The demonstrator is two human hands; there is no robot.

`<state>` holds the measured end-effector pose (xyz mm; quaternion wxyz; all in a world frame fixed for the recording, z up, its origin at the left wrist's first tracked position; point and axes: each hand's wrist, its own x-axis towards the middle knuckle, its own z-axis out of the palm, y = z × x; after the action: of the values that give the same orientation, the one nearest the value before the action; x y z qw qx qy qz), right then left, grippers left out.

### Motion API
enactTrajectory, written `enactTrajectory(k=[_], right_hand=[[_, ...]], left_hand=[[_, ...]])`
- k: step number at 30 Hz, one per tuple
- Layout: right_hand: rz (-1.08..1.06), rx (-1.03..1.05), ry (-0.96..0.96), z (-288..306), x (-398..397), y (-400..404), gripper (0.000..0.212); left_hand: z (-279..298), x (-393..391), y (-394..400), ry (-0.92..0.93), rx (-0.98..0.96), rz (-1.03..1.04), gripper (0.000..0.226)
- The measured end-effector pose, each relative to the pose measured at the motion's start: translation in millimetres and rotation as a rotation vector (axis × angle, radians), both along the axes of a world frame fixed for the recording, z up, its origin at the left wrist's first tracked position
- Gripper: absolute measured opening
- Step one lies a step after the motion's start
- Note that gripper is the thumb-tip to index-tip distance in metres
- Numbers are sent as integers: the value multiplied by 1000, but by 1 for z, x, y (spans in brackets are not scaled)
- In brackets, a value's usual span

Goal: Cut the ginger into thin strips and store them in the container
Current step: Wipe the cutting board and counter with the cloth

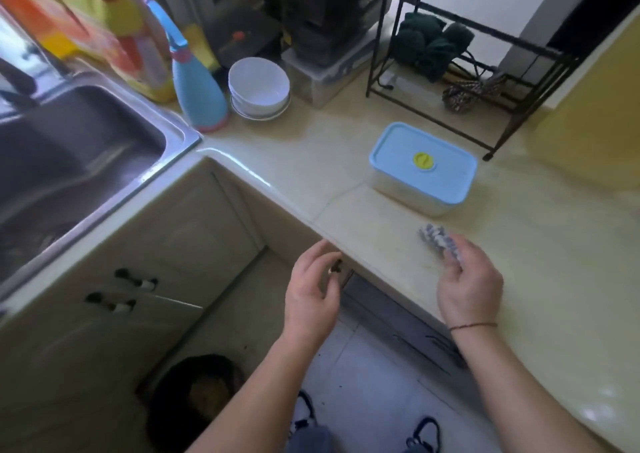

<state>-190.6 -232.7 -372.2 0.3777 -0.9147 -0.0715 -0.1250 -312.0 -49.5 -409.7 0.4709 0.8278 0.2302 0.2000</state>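
A clear storage container (408, 189) with a blue lid (423, 161) and a yellow vent knob stands closed on the beige counter (540, 265). No ginger or knife shows. My right hand (469, 283) hovers over the counter in front of the container and pinches a crumpled blue-and-white cloth (434, 238). My left hand (313, 290) hangs at the counter's front edge with its fingers curled. A small dark thing (335, 266) sits by its fingertips; whether the hand holds it is unclear.
A steel sink (69, 161) lies to the left, with a blue spray bottle (197, 92) and stacked white bowls (259, 87) behind its corner. A black wire rack (460, 71) stands at the back right. A dark bin (201, 400) sits on the floor below.
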Motion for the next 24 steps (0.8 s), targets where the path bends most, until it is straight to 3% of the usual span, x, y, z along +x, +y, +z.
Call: enactTrajectory(k=[3,5,9,14,18,24], right_hand=[[28,127,-137,33,-20,39,34],[201,205,-62,36,-49,80,34],[504,270,431,-6,-117,155,26],[565,328,1069,-101,-185,210,21],[581,352,1350,-178,-224,233,23],[568,353,1542,-300,-255,237,25]], left_hand=[[-4,-23,30,45,-128,137,31],[-9,-43,44,80,-257,264,34],[-40,-96,62,168,-453,501,28],[-119,-181,76,319,-635,808,20],[-220,-245,69,463,-859,1009,17],[-373,-298,42,611,-1218,1167,30]])
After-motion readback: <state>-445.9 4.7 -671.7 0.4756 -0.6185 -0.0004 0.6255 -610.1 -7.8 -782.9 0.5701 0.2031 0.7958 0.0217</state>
